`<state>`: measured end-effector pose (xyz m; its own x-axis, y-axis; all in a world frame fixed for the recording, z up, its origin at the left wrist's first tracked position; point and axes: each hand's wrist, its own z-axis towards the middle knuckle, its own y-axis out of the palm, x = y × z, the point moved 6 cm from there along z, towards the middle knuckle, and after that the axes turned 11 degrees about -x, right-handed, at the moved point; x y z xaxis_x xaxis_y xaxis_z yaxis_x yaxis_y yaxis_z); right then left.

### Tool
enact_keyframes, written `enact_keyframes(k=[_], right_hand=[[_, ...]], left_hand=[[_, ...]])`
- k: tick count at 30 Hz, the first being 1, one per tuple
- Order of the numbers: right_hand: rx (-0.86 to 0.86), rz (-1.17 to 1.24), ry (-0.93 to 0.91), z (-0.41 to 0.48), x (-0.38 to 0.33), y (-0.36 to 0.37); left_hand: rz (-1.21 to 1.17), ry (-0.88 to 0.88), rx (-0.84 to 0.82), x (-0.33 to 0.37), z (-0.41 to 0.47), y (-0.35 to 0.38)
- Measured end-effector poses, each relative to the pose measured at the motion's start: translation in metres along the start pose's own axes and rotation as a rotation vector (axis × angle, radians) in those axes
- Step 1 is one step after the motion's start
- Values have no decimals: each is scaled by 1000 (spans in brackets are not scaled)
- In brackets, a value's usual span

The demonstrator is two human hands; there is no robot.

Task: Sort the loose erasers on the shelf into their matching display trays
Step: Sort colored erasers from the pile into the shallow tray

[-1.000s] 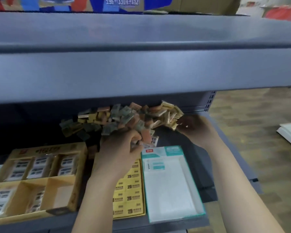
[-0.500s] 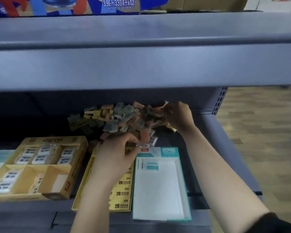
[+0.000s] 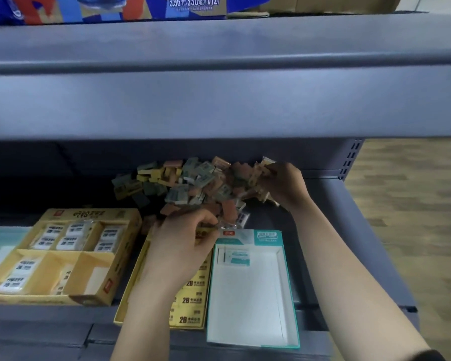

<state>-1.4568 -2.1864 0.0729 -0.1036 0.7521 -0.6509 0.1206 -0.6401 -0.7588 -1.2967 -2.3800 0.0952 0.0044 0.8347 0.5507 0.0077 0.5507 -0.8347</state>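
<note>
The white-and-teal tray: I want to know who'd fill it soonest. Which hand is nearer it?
Left. The left hand sits at the tray's back-left corner; the right hand is farther back, gripping erasers at the pile's right end.

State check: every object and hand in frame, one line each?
loose erasers: unsorted heap at the shelf's back.
compartment tray: part filled with white wrapped erasers.
2B tray: holds yellow erasers, partly hidden by the left arm.
white tray: nearly bare, one teal-banded eraser at its back left.
left hand: fingers curled at the heap's near edge, contents unclear.
right hand: grips erasers at the heap's right end.
</note>
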Motion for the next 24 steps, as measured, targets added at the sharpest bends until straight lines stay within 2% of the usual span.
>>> enact_keyframes(k=[6,11,24], right_hand=[[70,200,-72,-18,19,-13],[123,415,-42,-34,41,-16],[150,611,44,-76,71,-18]], left_hand=[[2,29,-18,14,9,4],[-35,75,-36,27,16,9],[54,137,-113,48,56,20]])
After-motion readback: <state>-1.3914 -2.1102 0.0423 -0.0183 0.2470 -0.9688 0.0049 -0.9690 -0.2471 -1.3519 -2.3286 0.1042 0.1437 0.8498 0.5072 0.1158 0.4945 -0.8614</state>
